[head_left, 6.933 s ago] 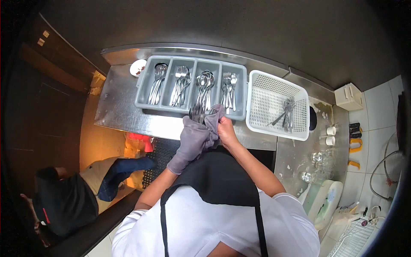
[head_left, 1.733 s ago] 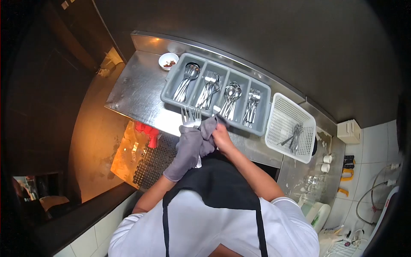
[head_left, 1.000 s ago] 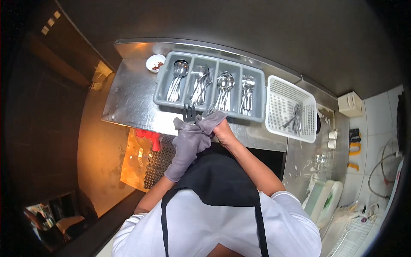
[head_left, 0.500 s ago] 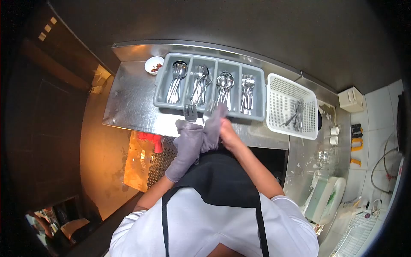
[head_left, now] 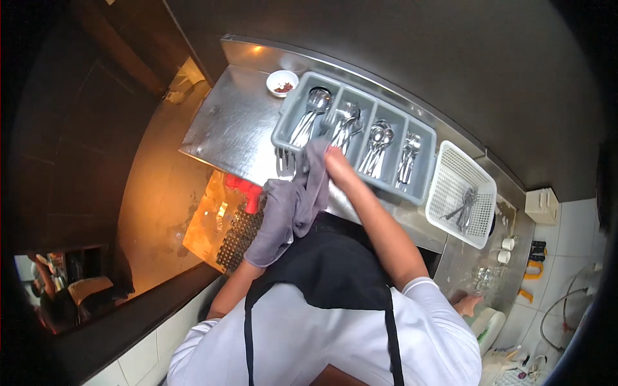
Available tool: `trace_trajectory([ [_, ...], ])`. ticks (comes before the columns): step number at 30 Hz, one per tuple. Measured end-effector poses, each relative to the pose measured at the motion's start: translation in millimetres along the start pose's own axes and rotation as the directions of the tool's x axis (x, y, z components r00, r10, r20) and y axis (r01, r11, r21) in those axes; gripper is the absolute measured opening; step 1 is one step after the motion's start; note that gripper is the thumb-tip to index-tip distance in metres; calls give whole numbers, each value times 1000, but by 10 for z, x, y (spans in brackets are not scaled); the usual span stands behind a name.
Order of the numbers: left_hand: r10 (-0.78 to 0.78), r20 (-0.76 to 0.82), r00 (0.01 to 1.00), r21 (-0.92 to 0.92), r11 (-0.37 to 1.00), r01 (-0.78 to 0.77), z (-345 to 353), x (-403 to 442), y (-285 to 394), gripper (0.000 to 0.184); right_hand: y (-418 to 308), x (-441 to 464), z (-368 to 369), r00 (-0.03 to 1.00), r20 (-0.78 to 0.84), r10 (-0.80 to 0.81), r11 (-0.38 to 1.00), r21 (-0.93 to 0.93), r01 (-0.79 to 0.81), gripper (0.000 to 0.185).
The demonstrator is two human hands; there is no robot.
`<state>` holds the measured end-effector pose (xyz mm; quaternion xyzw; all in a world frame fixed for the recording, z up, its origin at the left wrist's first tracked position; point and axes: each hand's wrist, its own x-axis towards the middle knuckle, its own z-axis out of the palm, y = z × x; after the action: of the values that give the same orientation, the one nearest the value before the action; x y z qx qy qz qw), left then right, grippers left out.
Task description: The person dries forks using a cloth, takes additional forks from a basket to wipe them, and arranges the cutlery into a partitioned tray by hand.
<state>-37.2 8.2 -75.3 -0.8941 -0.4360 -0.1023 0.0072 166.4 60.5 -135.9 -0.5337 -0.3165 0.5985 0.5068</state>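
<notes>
A grey cloth (head_left: 280, 209) covers my left hand (head_left: 273, 222), which is closed round several forks (head_left: 285, 164) with their tines pointing up. My right hand (head_left: 335, 162) grips the cloth's other end at the front edge of the grey cutlery tray (head_left: 293, 122). Its fingers are mostly hidden by the cloth. A fork head (head_left: 332, 116) shows just above this hand, over the second compartment; whether the hand touches it I cannot tell. Large spoons (head_left: 312, 116), forks (head_left: 349, 119), smaller spoons (head_left: 378, 145) and small forks (head_left: 409, 157) lie in the tray's separate compartments.
A white bowl (head_left: 282, 82) with red bits stands left of the tray on the steel counter (head_left: 225, 132). To the right, a white basket (head_left: 444, 193) holds some cutlery. Glasses (head_left: 487, 278) stand farther right, near another person's hand (head_left: 468, 305). Red cloth (head_left: 244, 190) hangs below the counter.
My right hand has moved up to the tray's front edge with the cloth's end. The view has turned, so the counter appears tilted. Another person's hand has come into view at right.
</notes>
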Motion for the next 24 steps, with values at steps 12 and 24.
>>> trace_trajectory([
  [12,-7,245,969,-85,996,28,205,14,145,18,147,-534,187,978,38,-204,946,-250,207,24],
  [24,380,-12,925,-574,755,-318,992,250,201,15,42,-1152,-320,971,-197,-135,976,144,165,23],
])
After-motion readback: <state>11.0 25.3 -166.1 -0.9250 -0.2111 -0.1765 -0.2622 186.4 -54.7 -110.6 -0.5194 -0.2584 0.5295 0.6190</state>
